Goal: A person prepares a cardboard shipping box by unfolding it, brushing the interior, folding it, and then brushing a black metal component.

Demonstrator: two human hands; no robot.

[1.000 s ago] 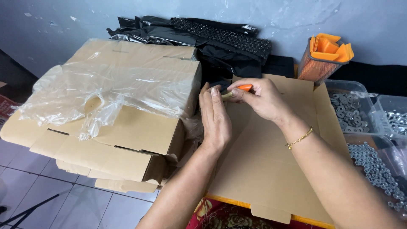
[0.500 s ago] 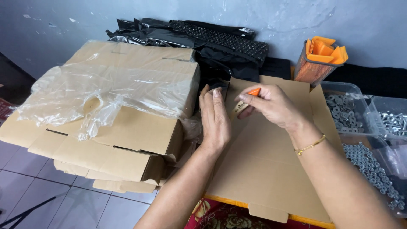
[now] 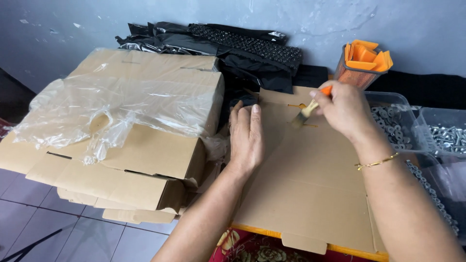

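Grey wall (image 3: 412,29) behind, pale floor tiles (image 3: 43,228) lower left. One flat cardboard sheet (image 3: 310,194) lies in the middle w/ tabs and slots cut in it, smooth brown, matte.

Left hand (image 3: 246,138) is spread flat, palm down, fingers straight, pressing on the sheet's left part; nothing gripped. Right hand (image 3: 342,109) is closed round a small brush (image 3: 310,106), pinched at the orange handle. Brush long axis runs diagonal: handle up-right in the fingers, pale bristles pointing down-left, tip at or just above the sheet near a slot; contact can't be told. Thin gold bracelet (image 3: 377,162) on the right wrist, one.

Left of the sheet: stack of flattened cardboard boxes (image 3: 145,160), count unclear, w/ crinkled clear plastic wrap (image 3: 92,111) draped on top. Behind: glossy black plastic bags (image 3: 213,46), crumpled. Back right: one mesh cup (image 3: 357,75) holding orange plastic pieces. Right edge: two clear bins (image 3: 403,123) visible, w/ metal washers and screws, shiny. Red floral cloth (image 3: 252,250) shows under the sheet's near edge.
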